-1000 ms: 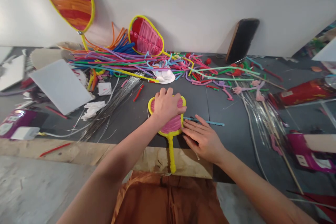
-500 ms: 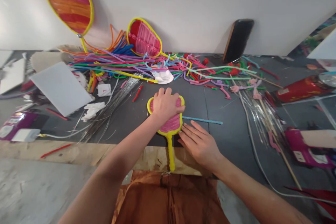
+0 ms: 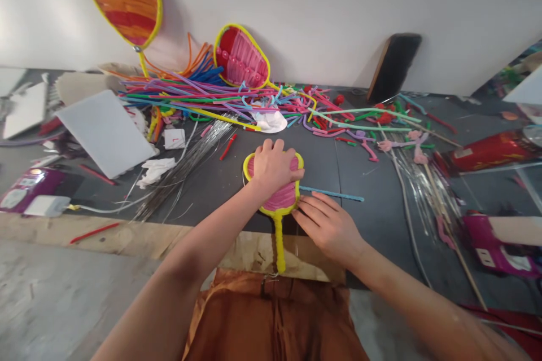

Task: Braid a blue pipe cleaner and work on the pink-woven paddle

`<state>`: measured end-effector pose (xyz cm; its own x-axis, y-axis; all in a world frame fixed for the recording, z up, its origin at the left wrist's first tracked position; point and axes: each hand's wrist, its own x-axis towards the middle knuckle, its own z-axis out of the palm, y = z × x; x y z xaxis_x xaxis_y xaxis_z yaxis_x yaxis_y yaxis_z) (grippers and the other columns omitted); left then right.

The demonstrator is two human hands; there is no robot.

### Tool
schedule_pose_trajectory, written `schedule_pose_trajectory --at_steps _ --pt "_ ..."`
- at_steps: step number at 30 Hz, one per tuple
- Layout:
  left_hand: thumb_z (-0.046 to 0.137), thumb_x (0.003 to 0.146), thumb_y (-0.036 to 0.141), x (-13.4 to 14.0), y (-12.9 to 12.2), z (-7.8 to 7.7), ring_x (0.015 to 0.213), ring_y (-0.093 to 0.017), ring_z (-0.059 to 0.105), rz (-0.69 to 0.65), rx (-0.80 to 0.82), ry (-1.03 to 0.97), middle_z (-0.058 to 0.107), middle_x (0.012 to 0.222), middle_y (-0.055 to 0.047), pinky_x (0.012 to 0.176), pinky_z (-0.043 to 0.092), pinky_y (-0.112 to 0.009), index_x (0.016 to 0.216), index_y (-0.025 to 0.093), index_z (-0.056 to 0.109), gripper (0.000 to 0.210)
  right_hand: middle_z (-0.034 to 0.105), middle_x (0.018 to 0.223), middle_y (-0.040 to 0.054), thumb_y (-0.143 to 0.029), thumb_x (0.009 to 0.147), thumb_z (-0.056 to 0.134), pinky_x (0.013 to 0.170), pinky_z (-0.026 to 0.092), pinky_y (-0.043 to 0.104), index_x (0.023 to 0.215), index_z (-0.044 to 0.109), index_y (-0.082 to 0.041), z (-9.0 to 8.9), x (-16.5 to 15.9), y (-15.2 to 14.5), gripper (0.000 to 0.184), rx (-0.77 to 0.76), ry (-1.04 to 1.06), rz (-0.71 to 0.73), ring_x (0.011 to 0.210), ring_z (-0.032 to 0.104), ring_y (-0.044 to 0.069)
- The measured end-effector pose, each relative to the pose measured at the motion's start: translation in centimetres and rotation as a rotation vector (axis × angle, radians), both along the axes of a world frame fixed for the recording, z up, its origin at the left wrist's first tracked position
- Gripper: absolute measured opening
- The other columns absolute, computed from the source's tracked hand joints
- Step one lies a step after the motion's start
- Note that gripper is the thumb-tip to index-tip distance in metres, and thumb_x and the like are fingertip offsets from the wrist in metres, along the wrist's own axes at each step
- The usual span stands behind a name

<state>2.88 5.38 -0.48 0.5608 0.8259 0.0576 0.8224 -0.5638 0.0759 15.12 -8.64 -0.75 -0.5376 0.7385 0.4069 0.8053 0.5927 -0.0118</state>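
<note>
A small pink fan-like paddle [image 3: 282, 197] with a fuzzy yellow rim and a yellow handle [image 3: 280, 245] lies on the dark table, handle toward me. My left hand [image 3: 276, 166] rests on its upper part, fingers spread over the pink face and hiding much of it. At the lower right of the rim is my right hand [image 3: 332, 228], palm down with fingers stretched out and fingertips at the yellow edge. Just beyond that hand, a blue pipe cleaner [image 3: 334, 193] extends right from the paddle's edge.
Behind lies a heap of coloured pipe cleaners [image 3: 182, 96], with two yellow-rimmed paddles [image 3: 243, 59] against the wall. A phone [image 3: 393, 67] leans there too. Silver wires [image 3: 182, 163] and a white card [image 3: 105, 132] are left; a red can [image 3: 491, 149] is right.
The view has shifted slightly, so the things sit a little farther right in it. Both hands stay at the paddle; the right hand's fingers lie closer together.
</note>
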Motion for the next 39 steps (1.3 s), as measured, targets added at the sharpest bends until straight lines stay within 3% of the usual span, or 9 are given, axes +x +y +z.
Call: schedule_pose_trajectory --at_steps 6,13,16,22,28,39 --pt "0.058 0.076 0.055 -0.1 0.0 -0.2 0.098 -0.029 0.045 -0.011 0.031 -0.033 0.054 0.102 -0.009 0.074 0.038 -0.038 0.101 0.025 0.066 0.040 0.071 0.086 0.0034 -0.015 0.091 0.050 0.081 0.043 0.032 0.083 0.069 -0.019 0.4 1.0 2.0 0.020 -0.079 -0.024 0.105 0.091 0.060 0.017" --pt "0.060 0.075 0.054 -0.2 0.0 -0.4 0.097 -0.028 0.045 -0.017 0.029 -0.055 0.054 0.102 -0.009 0.073 0.038 -0.037 0.100 0.024 0.066 0.040 0.064 0.072 0.0002 -0.023 0.087 0.059 0.061 0.035 0.030 0.070 0.064 -0.021 0.7 0.3 2.9 0.018 -0.192 -0.106 0.050 0.077 0.054 0.016" --pt "0.060 0.075 0.053 -0.2 0.0 -0.5 0.097 -0.028 0.045 -0.018 0.034 -0.064 0.055 0.102 -0.009 0.073 0.038 -0.037 0.100 0.024 0.067 0.039 0.064 0.076 0.0028 -0.019 0.088 0.056 0.064 0.039 0.029 0.072 0.065 -0.019 0.6 0.2 2.6 0.018 -0.235 -0.093 0.032 0.081 0.053 0.017" --pt "0.059 0.076 0.053 -0.2 0.0 -0.4 0.097 -0.028 0.045 -0.015 0.012 -0.056 0.054 0.102 -0.009 0.073 0.038 -0.037 0.101 0.024 0.066 0.039 0.068 0.092 0.0053 -0.014 0.091 0.049 0.077 0.046 0.028 0.088 0.069 -0.018 1.0 1.4 2.6 0.020 -0.284 -0.036 0.169 0.093 0.056 0.018" --pt "0.058 0.076 0.053 -0.2 0.0 -0.2 0.097 -0.029 0.045 -0.010 0.010 -0.055 0.055 0.102 -0.009 0.073 0.038 -0.037 0.100 0.024 0.067 0.039 0.069 0.090 0.0034 -0.021 0.091 0.054 0.077 0.049 0.028 0.084 0.069 -0.020 1.6 2.0 3.3 0.017 -0.333 -0.060 0.214 0.086 0.060 0.016" --pt "0.059 0.076 0.052 -0.2 -0.1 0.0 0.098 -0.028 0.044 -0.011 -0.015 -0.049 0.054 0.104 -0.010 0.076 0.038 -0.038 0.103 0.024 0.066 0.039 0.064 0.085 0.0055 -0.030 0.085 0.063 0.075 0.049 0.030 0.075 0.068 -0.018 0.5 1.0 3.4 0.016 -0.352 0.093 0.123 0.084 0.054 0.018"
